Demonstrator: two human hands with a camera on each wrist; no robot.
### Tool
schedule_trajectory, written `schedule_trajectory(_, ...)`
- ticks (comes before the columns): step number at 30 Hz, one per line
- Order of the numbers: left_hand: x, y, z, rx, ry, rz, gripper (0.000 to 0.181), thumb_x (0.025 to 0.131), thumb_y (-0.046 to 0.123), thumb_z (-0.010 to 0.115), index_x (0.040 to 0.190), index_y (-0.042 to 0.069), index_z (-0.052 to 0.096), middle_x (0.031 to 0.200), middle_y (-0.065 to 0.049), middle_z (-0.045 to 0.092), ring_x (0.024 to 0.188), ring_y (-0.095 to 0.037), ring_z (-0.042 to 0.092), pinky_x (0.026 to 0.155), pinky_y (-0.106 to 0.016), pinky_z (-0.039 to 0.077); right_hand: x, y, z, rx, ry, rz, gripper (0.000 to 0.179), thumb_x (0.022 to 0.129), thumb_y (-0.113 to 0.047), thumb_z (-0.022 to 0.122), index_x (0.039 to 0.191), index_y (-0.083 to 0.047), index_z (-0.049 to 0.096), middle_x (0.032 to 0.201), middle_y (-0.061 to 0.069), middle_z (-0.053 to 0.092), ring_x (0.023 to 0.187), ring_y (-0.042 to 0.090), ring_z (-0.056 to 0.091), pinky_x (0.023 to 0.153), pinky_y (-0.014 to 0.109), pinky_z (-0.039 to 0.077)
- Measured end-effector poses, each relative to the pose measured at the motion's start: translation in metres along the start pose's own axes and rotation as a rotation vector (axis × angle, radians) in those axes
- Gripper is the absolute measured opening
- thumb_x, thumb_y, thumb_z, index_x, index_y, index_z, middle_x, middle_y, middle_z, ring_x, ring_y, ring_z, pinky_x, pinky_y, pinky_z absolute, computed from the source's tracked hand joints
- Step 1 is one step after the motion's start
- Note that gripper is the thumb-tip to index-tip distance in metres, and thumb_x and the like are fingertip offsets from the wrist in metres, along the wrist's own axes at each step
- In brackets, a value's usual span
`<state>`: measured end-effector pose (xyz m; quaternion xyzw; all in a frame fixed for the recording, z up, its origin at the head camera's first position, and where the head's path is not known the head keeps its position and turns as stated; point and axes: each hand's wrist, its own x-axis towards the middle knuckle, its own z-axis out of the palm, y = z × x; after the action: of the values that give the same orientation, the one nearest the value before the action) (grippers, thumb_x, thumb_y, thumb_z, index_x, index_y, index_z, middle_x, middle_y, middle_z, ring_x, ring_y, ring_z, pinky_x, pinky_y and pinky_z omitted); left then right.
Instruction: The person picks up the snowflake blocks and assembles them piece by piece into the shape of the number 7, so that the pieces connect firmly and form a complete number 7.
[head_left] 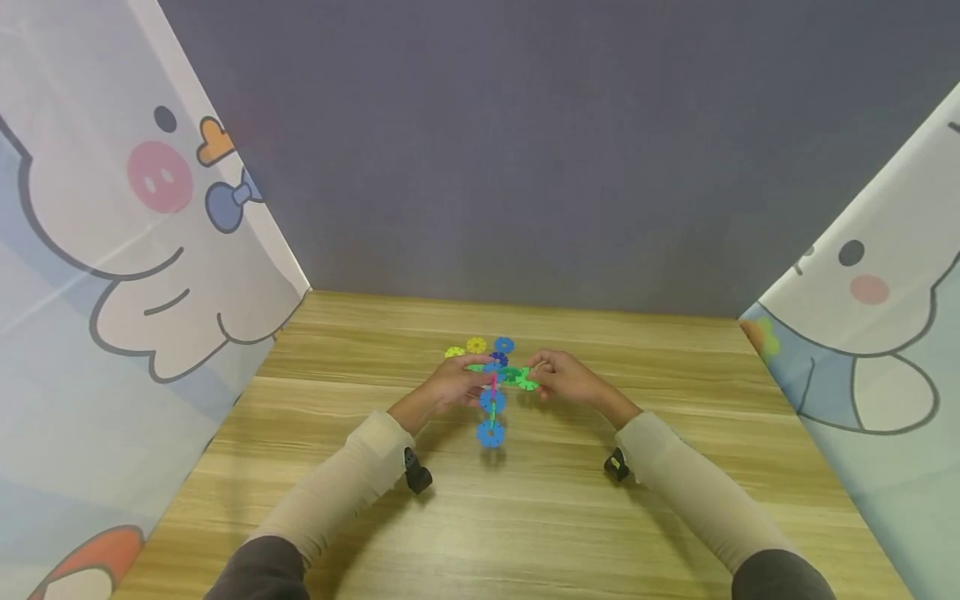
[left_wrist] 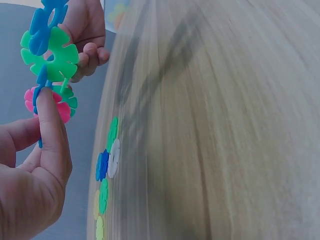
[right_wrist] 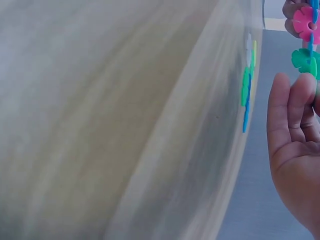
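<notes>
Above the table, a joined string of notched plastic snowflake discs is held between both hands. My left hand [head_left: 453, 383] pinches a blue disc of it between thumb and fingers; a pink disc [left_wrist: 64, 110] slots in beside that grip. From there blue discs [head_left: 491, 434] and green pieces run toward the camera. On the other side, my right hand [head_left: 566, 379] pinches a bright green disc [head_left: 527, 379] at the string's right end. A darker green disc [right_wrist: 301, 60] sits between the two hands. The right fingertips partly hide the green disc.
Loose discs lie flat behind the hands: yellow [head_left: 476, 344], yellow-green [head_left: 453, 352], blue [head_left: 504, 344], dark blue [head_left: 498, 360], and a white one [left_wrist: 114, 159] among several. A grey panel [head_left: 480, 167] stands at the wooden table's [head_left: 525, 517] back; printed cartoon sheets flank both sides.
</notes>
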<state>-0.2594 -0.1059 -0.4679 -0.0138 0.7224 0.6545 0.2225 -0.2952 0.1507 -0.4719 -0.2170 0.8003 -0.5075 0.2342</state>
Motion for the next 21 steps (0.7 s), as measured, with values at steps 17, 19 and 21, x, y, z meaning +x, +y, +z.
schedule_trajectory(17, -0.0054, 0.0013, 0.0045, 0.025, -0.011, -0.019, 0.049, 0.098, 0.009, 0.067, 0.146, 0.009, 0.056, 0.096, -0.006, 0.075, 0.077, -0.014, 0.071, 0.074, -0.035, 0.065, -0.0007, -0.0003, 0.0008, 0.021, 0.000, 0.003, 0.026, 0.104, -0.009, 0.053, 0.125, 0.006, 0.058, 0.092, 0.021, 0.068, 0.069, 0.018, 0.066, 0.076, 0.042, 0.065)
schedule_trajectory(19, -0.0051, 0.0014, 0.0051, 0.022, -0.017, -0.023, 0.050, 0.098, 0.009, 0.066, 0.147, 0.010, 0.055, 0.094, -0.004, 0.074, 0.076, -0.014, 0.070, 0.074, -0.033, 0.065, -0.0006, -0.0008, 0.0001, 0.015, 0.001, 0.003, 0.026, 0.104, -0.009, 0.054, 0.125, 0.006, 0.059, 0.091, 0.020, 0.068, 0.068, 0.018, 0.066, 0.076, 0.042, 0.065)
schedule_trajectory(21, -0.0053, 0.0019, 0.0059, 0.016, -0.019, -0.027, 0.050, 0.098, 0.008, 0.066, 0.147, 0.009, 0.054, 0.094, -0.003, 0.073, 0.075, -0.013, 0.069, 0.074, -0.033, 0.065, -0.0002, -0.0008, 0.0000, 0.011, 0.001, 0.003, 0.025, 0.104, -0.008, 0.054, 0.124, 0.006, 0.059, 0.089, 0.018, 0.068, 0.068, 0.017, 0.067, 0.075, 0.041, 0.065)
